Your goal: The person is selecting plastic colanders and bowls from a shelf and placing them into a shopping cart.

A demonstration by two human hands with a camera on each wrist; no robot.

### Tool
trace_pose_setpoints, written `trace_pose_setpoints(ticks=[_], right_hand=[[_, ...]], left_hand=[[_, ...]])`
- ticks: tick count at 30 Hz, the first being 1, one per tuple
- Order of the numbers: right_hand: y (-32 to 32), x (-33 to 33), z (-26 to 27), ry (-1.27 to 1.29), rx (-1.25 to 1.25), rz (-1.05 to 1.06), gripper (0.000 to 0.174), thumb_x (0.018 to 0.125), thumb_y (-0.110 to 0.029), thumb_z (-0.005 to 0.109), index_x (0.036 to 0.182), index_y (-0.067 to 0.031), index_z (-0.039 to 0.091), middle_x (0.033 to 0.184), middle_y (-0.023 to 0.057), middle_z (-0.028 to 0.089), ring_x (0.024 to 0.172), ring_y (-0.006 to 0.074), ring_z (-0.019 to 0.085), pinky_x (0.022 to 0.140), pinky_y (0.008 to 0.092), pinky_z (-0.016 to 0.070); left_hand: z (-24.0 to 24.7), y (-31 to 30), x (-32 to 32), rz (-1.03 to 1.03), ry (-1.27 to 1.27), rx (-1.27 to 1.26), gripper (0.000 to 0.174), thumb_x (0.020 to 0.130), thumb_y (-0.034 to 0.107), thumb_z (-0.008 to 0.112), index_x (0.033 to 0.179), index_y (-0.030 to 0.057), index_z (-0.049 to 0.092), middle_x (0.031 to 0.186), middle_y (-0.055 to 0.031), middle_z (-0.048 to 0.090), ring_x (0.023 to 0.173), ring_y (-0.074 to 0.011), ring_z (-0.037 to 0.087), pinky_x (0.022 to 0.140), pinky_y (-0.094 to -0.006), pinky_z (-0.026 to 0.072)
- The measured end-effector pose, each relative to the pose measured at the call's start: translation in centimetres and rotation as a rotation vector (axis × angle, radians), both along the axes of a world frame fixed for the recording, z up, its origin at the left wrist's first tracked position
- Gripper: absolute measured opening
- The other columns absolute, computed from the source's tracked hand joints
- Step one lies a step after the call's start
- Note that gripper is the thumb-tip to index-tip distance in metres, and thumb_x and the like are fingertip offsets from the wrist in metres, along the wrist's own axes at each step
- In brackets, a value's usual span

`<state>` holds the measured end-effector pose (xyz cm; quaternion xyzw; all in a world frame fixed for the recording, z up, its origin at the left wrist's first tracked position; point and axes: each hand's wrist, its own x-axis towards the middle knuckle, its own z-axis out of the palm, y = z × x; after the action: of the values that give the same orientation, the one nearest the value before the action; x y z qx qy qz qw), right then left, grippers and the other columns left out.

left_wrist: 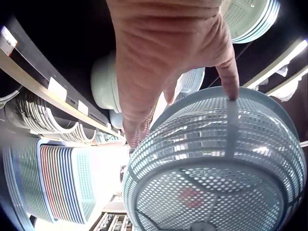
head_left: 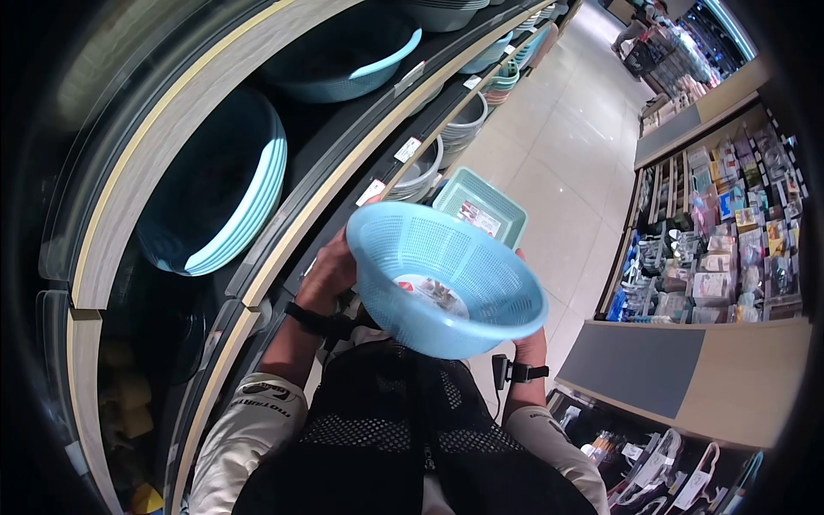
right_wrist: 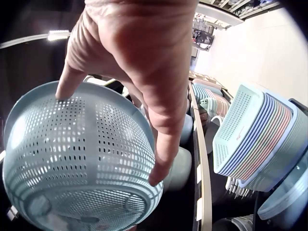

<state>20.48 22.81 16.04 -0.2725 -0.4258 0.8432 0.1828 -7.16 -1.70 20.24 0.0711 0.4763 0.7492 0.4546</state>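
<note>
A round light-blue perforated basket (head_left: 506, 296), a label on its inside bottom, is held up between both hands in front of the body. My left hand (head_left: 333, 273) grips its left rim; in the left wrist view that hand (left_wrist: 166, 53) has the thumb against the basket's outer wall (left_wrist: 192, 144), other fingers partly hidden. The right side is held by my right hand (head_left: 530, 348), mostly behind the basket in the head view. In the right wrist view the right hand (right_wrist: 139, 62) spreads thumb and fingers over the rim and wall of the basket (right_wrist: 72, 144).
Shelves on the left hold stacked blue basins (head_left: 275, 180) and grey baskets (head_left: 412, 176). Beyond the held basket stands a stack of rectangular green baskets (head_left: 506, 215). A tiled aisle floor (head_left: 549, 146) runs ahead, with packaged goods (head_left: 712, 257) on the right and a person (head_left: 639, 26) far off.
</note>
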Motion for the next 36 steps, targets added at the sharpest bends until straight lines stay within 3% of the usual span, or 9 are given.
trace_pose_setpoints(ticks=[5,10,11,19,20,22,25,31,36], right_hand=[[0.0,-1.4,4.2,0.136,0.211,0.066,0.121,0.070,-0.028,0.092,0.164,-0.0132,0.017,0.163,0.0123,0.034,0.138,0.0231,0.048,0.113,0.0386,0.0422],[1.4,-1.0,5.9,-0.021,0.677,0.188,0.105,0.052,-0.011,0.099,0.143,-0.0097,0.048,0.142,0.0103,0.053,0.124,0.0213,0.056,0.109,0.0397,0.0430],[1.4,-1.3,6.1,-0.037,0.684,0.176,0.080,0.053,-0.012,0.099,0.121,-0.0097,0.056,0.128,0.0072,0.059,0.117,0.0193,0.058,0.105,0.0375,0.0445],[2.3,-3.9,8.4,0.076,0.881,0.074,0.066,0.055,-0.012,0.098,0.105,-0.0100,0.055,0.114,0.0037,0.060,0.107,0.0160,0.059,0.095,0.0324,0.0471],[2.9,-4.3,8.7,0.078,0.905,-0.011,0.066,0.056,-0.013,0.098,0.105,-0.0101,0.055,0.111,0.0032,0.060,0.104,0.0153,0.058,0.093,0.0318,0.0473],[4.0,-5.6,10.2,0.109,0.941,-0.106,0.067,0.057,-0.012,0.097,0.108,-0.0106,0.053,0.108,0.0020,0.058,0.102,0.0148,0.058,0.093,0.0316,0.0472],[5.2,-8.4,12.6,0.149,1.028,-0.180,0.066,0.059,-0.010,0.096,0.109,-0.0106,0.053,0.109,0.0023,0.057,0.104,0.0153,0.057,0.094,0.0314,0.0461],[5.7,-15.0,14.9,0.261,1.106,-0.247,0.059,0.068,0.002,0.088,0.116,-0.0072,0.054,0.113,0.0051,0.057,0.108,0.0178,0.058,0.098,0.0339,0.0470],[4.9,-20.8,16.1,0.318,0.998,-0.284,0.054,0.075,0.008,0.082,0.118,-0.0037,0.052,0.117,0.0099,0.058,0.108,0.0193,0.063,0.092,0.0329,0.0578]], left_hand=[[-3.9,-2.7,-0.7,0.045,0.185,-0.072,0.055,0.097,0.038,0.068,0.141,0.0060,0.057,0.114,-0.0083,0.069,0.104,-0.0179,0.068,0.088,-0.0342,0.0565],[-6.7,-3.2,-0.8,-0.036,0.184,0.099,0.052,0.099,0.038,0.067,0.138,0.0055,0.058,0.111,-0.0086,0.070,0.103,-0.0189,0.069,0.088,-0.0348,0.0573],[-7.3,-3.4,-0.9,-0.050,0.187,0.134,0.051,0.099,0.038,0.066,0.138,0.0053,0.059,0.111,-0.0086,0.070,0.103,-0.0191,0.069,0.087,-0.0349,0.0574],[-10.2,-3.5,-3.2,-0.157,0.212,0.401,0.047,0.101,0.038,0.064,0.134,0.0045,0.061,0.107,-0.0091,0.071,0.102,-0.0208,0.070,0.086,-0.0359,0.0586],[-10.0,-3.6,-3.1,-0.092,0.742,0.096,0.045,0.102,0.035,0.060,0.134,0.0031,0.060,0.115,-0.0111,0.070,0.106,-0.0225,0.069,0.090,-0.0387,0.0577],[-5.1,-1.0,-0.5,-0.020,0.326,0.244,0.044,0.104,0.036,0.056,0.134,0.0033,0.059,0.122,-0.0106,0.068,0.108,-0.0224,0.068,0.089,-0.0387,0.0558],[-9.8,-0.3,-0.9,-0.399,0.382,-0.258,0.053,0.104,0.040,0.057,0.137,-0.0002,0.056,0.123,-0.0120,0.066,0.105,-0.0184,0.066,0.085,-0.0341,0.0544],[-21.4,-1.8,3.5,-0.671,0.607,-0.224,0.061,0.096,0.032,0.071,0.137,-0.0104,0.053,0.127,-0.0183,0.066,0.119,-0.0265,0.064,0.102,-0.0350,0.0500],[-23.3,-2.6,5.2,-0.989,0.880,-0.255,0.054,0.094,0.033,0.072,0.137,0.0030,0.058,0.126,-0.0197,0.067,0.114,-0.0327,0.065,0.097,-0.0382,0.0505]])
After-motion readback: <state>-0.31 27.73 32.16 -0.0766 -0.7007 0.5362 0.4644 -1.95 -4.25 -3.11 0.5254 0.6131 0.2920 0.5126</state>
